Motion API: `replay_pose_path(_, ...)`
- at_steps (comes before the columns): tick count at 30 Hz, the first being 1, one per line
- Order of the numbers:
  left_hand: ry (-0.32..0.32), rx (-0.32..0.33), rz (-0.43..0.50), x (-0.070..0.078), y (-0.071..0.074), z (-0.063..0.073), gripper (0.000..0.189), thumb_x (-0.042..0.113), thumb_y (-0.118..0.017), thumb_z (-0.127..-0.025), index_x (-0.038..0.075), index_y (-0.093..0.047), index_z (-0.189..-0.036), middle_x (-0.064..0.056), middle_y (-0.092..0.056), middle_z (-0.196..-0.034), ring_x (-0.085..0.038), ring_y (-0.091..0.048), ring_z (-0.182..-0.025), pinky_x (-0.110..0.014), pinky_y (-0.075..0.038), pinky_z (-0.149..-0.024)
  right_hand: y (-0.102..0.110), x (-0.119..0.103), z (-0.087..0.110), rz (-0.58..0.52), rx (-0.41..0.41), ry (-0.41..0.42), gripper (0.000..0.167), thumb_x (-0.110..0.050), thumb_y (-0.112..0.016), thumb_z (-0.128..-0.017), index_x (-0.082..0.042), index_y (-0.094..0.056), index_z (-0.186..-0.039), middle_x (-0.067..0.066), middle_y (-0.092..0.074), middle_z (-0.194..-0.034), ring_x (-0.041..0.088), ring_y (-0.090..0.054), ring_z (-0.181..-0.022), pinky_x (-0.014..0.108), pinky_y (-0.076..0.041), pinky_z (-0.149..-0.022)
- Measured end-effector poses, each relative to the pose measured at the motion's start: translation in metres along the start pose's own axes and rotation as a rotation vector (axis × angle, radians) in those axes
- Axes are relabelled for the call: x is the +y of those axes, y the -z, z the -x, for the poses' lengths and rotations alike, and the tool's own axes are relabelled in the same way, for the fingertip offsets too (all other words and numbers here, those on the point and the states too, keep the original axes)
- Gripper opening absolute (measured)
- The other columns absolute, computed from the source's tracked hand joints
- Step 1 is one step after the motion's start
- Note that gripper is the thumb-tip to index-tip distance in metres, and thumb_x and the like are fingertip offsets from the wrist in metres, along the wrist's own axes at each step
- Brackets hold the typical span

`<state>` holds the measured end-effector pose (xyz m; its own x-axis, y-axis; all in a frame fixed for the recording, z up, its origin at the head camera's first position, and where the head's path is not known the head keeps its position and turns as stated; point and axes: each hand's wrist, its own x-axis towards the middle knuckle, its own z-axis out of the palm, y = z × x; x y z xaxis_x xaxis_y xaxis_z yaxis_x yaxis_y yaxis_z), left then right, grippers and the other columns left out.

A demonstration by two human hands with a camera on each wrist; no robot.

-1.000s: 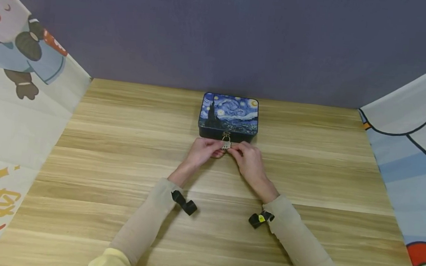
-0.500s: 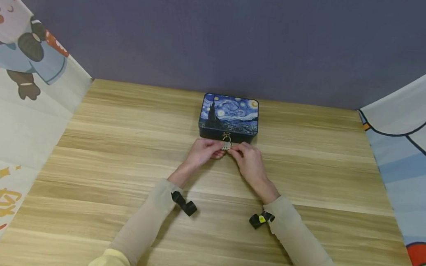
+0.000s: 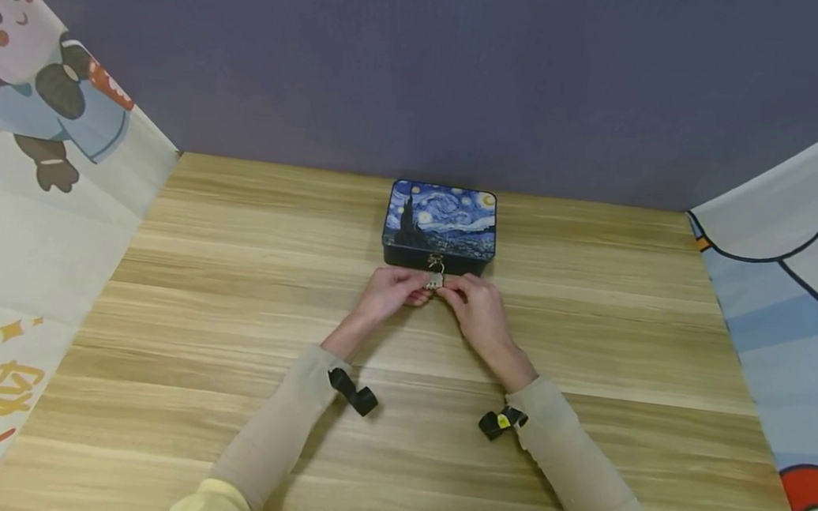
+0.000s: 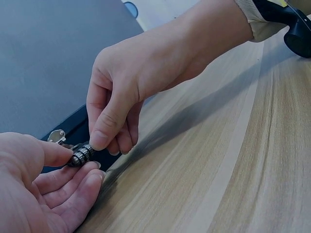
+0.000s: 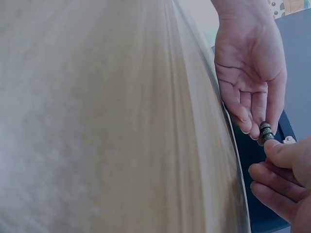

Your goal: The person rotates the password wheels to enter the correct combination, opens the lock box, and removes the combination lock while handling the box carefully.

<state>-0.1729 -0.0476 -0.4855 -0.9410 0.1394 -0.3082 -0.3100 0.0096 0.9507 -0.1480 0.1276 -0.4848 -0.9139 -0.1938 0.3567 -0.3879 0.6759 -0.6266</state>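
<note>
A small metal combination padlock (image 3: 435, 282) hangs by its shackle at the front clasp (image 3: 435, 258) of a dark tin box (image 3: 440, 218), whose lid bears a swirling blue night-sky picture. My left hand (image 3: 394, 292) pinches the padlock from the left, thumb on top and fingers beneath. From the other side, my right hand (image 3: 478, 306) pinches its right end between thumb and fingertips. Both wrist views show the ridged number dials (image 4: 82, 154) between the two hands. The digits are too small to read. Whether the shackle is latched I cannot tell.
The box stands near the back edge of a wood-grain table (image 3: 275, 230), close to a dark grey-blue wall (image 3: 436, 75). Printed cartoon panels flank the table left (image 3: 39, 245) and right (image 3: 788, 337). Black straps with small devices (image 3: 362, 400) are on both sleeves.
The padlock has shifted very slightly toward me, and its shackle sits at a slightly different angle. Both hands keep nearly the same place and grip. The box has not moved.
</note>
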Motion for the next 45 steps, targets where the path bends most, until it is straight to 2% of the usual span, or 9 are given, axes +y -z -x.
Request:
replay_pose_path(17,0.015,-0.010,-0.008,0.0003,-0.0001,0.0019,0.026,0.009,-0.067,-0.100,-0.013,-0.071,-0.114,-0.019,-0.076,-0.087,-0.008,-0.069,-0.064,-0.022,-0.062,-0.067,0.0014,-0.0002,0.0016,0.006,-0.008,-0.008,0.012,-0.011,-0.079,-0.092,0.000,-0.079,-0.092,0.011,-0.074,-0.086,0.027,-0.072,-0.078,0.042,-0.060,-0.072)
replay_pose_path(32,0.043,-0.021,-0.006,0.0034,0.0023,0.0028,0.027,0.010,-0.066,-0.101,-0.011,-0.071,-0.116,-0.020,-0.076,-0.093,-0.009,-0.070,-0.067,-0.024,-0.063,-0.071,0.0020,-0.0001,0.0000,0.006,-0.011,0.004,0.013,-0.012,-0.081,-0.090,0.001,-0.078,-0.090,0.012,-0.074,-0.086,0.024,-0.072,-0.076,0.039,-0.062,-0.070)
replay_pose_path(39,0.044,-0.026,0.012,0.0022,0.0025,0.0015,0.026,0.009,-0.066,-0.101,-0.013,-0.071,-0.116,-0.016,-0.076,-0.089,-0.008,-0.070,-0.066,-0.022,-0.062,-0.069,0.0042,0.0009,-0.0012,-0.013,-0.033,0.007,0.012,-0.011,-0.080,-0.091,0.000,-0.078,-0.094,0.013,-0.075,-0.091,0.024,-0.073,-0.079,0.037,-0.063,-0.072)
replay_pose_path(45,0.037,-0.038,0.013,0.0014,0.0031,0.0005,0.027,0.008,-0.065,-0.102,-0.014,-0.070,-0.117,-0.019,-0.076,-0.093,-0.008,-0.069,-0.067,-0.023,-0.063,-0.071,0.0060,0.0033,-0.0011,-0.032,-0.040,0.008,0.014,-0.011,-0.080,-0.091,0.001,-0.078,-0.097,0.014,-0.075,-0.093,0.025,-0.073,-0.079,0.037,-0.063,-0.071)
